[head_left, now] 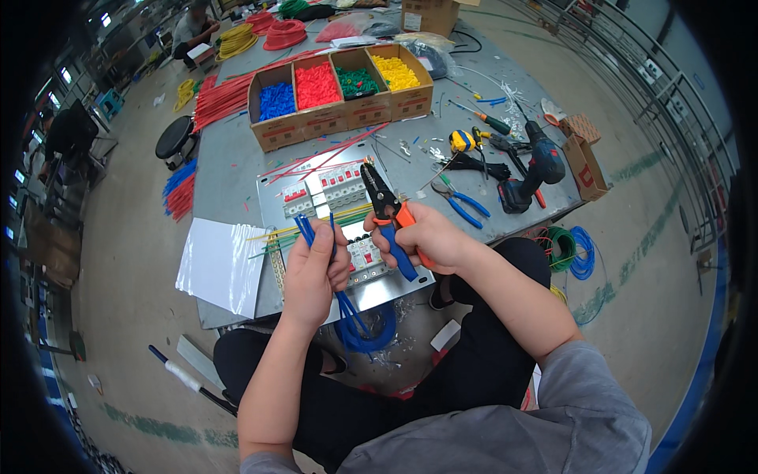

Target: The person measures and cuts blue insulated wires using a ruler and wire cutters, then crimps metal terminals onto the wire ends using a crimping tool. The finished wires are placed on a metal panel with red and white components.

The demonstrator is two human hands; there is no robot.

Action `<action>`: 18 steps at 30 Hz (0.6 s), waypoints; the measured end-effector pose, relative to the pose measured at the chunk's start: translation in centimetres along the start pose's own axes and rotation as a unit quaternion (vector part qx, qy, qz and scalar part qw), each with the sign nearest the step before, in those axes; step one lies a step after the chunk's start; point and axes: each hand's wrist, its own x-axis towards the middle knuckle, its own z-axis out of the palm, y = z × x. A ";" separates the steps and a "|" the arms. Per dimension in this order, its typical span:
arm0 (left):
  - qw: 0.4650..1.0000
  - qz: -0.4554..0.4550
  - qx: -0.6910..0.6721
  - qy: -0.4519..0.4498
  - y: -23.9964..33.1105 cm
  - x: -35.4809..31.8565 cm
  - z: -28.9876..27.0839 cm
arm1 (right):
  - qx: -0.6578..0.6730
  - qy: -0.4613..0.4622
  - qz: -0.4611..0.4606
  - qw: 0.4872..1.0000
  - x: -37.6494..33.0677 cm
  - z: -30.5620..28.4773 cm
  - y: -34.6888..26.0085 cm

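**Wire tip up, stripper just to its right**

While my left hand (314,272) is wrapped around a bundle of blue wires (347,312), one blue wire end (332,225) stands up out of my fist, its long axis close to vertical and tilted slightly away from me. My left fingers (335,261) are pressed together around the bundle, pinching it firmly; the rest of the wires drop below my hand and curl into a loop over my lap.

My right hand (430,237) holds a wire stripper (387,209) by its orange and blue handles, fingers closed on them. The tool's dark head points up and to the left, away from me, and sits just beside the standing wire end, to its right and at about the same height. The two are apart, not touching. So the wire lies to the left of the stripper's head, and the right hand is the one placed to bring the tool across; the left only steadies.

Behind both hands, on the grey counter (229,166), lies a metal panel (276,193) with rows of breakers (335,186), and yellow and green wires run across it. Whether the stripper's head is open or shut I cannot tell from here.
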 end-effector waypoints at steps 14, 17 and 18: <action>0.995 0.034 0.095 -0.029 -0.8 -1.2 2.0 | -0.200 0.033 -0.119 0.972 -1.9 1.5 0.0; 0.994 0.045 0.097 -0.011 -0.9 -1.7 2.0 | -0.030 -0.019 -0.017 0.999 -2.5 1.5 -1.1; 0.996 0.043 0.078 -0.018 -0.9 -1.8 1.8 | -0.025 -0.030 -0.041 0.998 -2.3 1.1 -0.8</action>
